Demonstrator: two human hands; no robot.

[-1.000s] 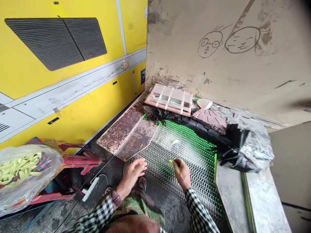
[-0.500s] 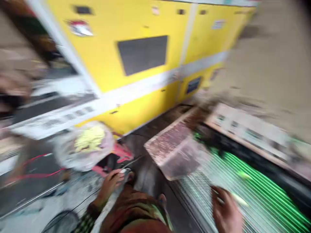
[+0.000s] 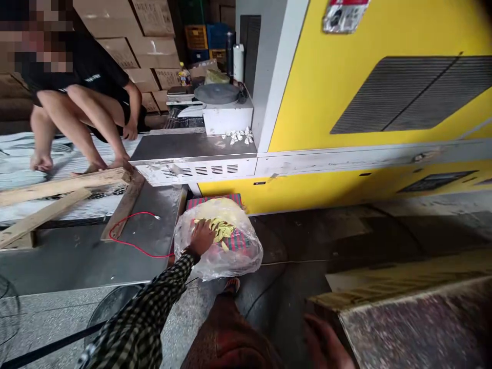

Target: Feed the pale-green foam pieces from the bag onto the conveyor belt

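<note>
A clear plastic bag (image 3: 230, 264) stands open near the foot of the yellow machine, with flat pale yellow pieces (image 3: 222, 230) and a striped red-and-green cloth-like layer inside. My left hand (image 3: 202, 238), in a checked sleeve, reaches over its rim, and the fingers stretch out onto the yellow pieces. Whether a piece sits under the fingertips is unclear. At the lower right, my right hand (image 3: 326, 343) is dark and smeared beside a worn box (image 3: 415, 323) with a speckled top. Its fingers are too blurred to read.
A yellow machine (image 3: 307, 118) fills the back. On the left, a person (image 3: 88, 97) sits barefoot beside wooden planks (image 3: 65, 184). A red cable (image 3: 134, 246) lies on the grey platform (image 3: 69, 266). A round fan-like frame (image 3: 107, 307) stands below my left arm.
My view has swung left, so the green-lit ridged surface is out of sight. My left hand has moved from beside the bag into it. My right hand now appears beside the box.
</note>
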